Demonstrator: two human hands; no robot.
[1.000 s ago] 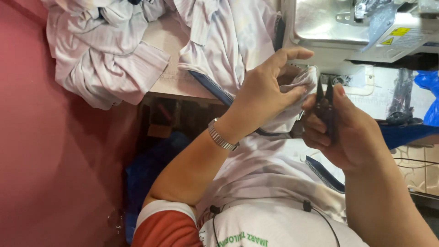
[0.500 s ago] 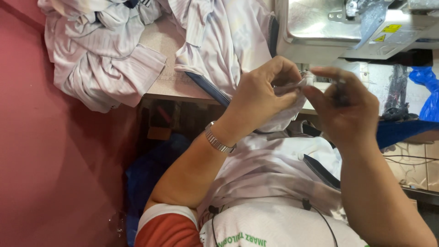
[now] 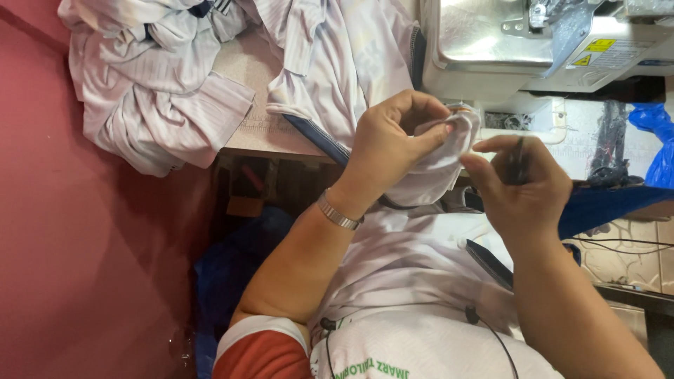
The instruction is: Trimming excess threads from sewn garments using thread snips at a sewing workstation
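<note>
Left hand [image 3: 390, 144] curled tight, pinching a fold of soft white cloth [image 3: 439, 158] just below the sewing machine [image 3: 491, 49]. Right hand [image 3: 523, 189] closed around a small dark tool [image 3: 518, 158], blurred, kind unclear. One metal wristband [image 3: 338, 212]. Striped, crumpled shirts [image 3: 161, 91] piled on the table [image 3: 260, 130].

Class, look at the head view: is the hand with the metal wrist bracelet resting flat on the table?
No: the left hand, with the bracelet, is raised and pinches a fold of white cloth in its fingers.
</note>
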